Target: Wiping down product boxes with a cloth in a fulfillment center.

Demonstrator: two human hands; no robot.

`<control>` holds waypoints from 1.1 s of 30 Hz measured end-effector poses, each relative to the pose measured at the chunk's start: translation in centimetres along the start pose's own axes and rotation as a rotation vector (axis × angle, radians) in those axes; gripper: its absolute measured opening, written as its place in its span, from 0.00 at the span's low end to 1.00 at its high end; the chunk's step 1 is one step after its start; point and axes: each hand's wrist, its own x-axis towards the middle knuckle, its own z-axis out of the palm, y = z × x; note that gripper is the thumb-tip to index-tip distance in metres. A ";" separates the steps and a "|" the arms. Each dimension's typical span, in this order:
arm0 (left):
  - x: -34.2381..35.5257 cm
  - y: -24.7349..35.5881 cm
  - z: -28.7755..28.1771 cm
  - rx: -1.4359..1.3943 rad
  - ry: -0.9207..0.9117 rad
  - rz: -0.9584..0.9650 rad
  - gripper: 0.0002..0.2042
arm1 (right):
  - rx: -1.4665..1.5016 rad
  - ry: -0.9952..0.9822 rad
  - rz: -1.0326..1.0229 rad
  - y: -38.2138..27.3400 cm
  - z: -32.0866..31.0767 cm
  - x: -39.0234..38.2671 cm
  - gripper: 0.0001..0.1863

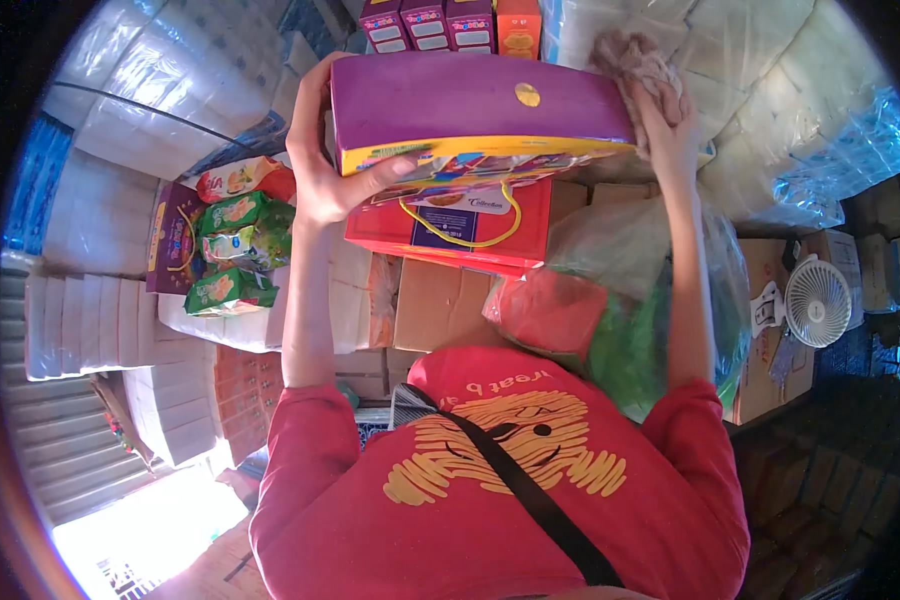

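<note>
A large purple and yellow carton (pixel 450 95) is held up in front of me, tilted, with a round gold sticker on its purple face. My left hand (pixel 332 165) grips its left end, thumb across the yellow printed side and fingers behind. At the other end my right hand (pixel 670 125) clutches a crumpled pinkish-brown cloth (pixel 638 65) that lies against the carton's right edge. Beneath the carton is a red box (pixel 380 230) with a printed label. A yellow cord handle (pixel 515 225) loops down in front of that box.
Three purple boxes (pixel 425 25) and an orange box (pixel 518 28) stand at the back. Plastic-wrapped white packs (pixel 170 70) are stacked on both sides. Green and red packets (pixel 235 215) lie left. A clear plastic bag (pixel 660 270) and a white fan (pixel 818 300) are on the right.
</note>
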 end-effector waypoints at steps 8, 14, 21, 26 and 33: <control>2.0 2.8 2.5 0.288 -0.043 0.023 0.41 | -0.348 0.082 -0.254 -2.6 1.8 -0.4 0.25; 4.6 5.0 6.0 0.665 -0.154 0.067 0.41 | 0.398 -0.118 -0.690 -13.4 9.1 -1.4 0.31; 3.5 4.1 4.5 -0.120 0.042 -0.256 0.44 | -0.311 0.190 -0.250 -2.0 2.7 -0.5 0.25; 4.6 4.3 4.9 -0.044 -0.037 -0.222 0.42 | -0.742 0.316 -0.305 -1.7 2.7 0.7 0.28; 4.8 6.7 5.9 0.504 -0.129 -0.043 0.45 | -0.106 -0.050 -0.499 -15.0 8.7 -3.0 0.26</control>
